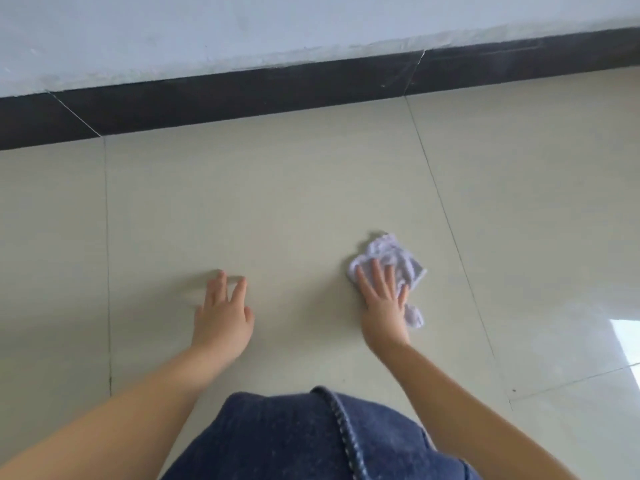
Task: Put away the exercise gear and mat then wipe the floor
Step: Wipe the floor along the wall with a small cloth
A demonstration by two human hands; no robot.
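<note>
1. The right hand point(382, 306) lies flat with straight, spread fingers, pressing a crumpled pale lilac cloth point(389, 259) onto the glossy beige tiled floor point(277, 202).
2. The cloth sits at about four o'clock in the view.
3. The left hand point(223, 315), at about seven o'clock, rests open-palmed on the tiles, holding nothing.
4. A denim-clad knee point(311, 441) fills six o'clock.
5. A dark skirting board point(242, 95) runs across twelve o'clock.

There is only the one view, worn on the person's head, tipped forward and steeply down at the tiled floor point(277, 202). It sits close above a denim-clad knee point(311, 441) at the bottom edge, faces the dark skirting board point(242, 95) beyond, and catches the wall point(207, 26) above that board.
</note>
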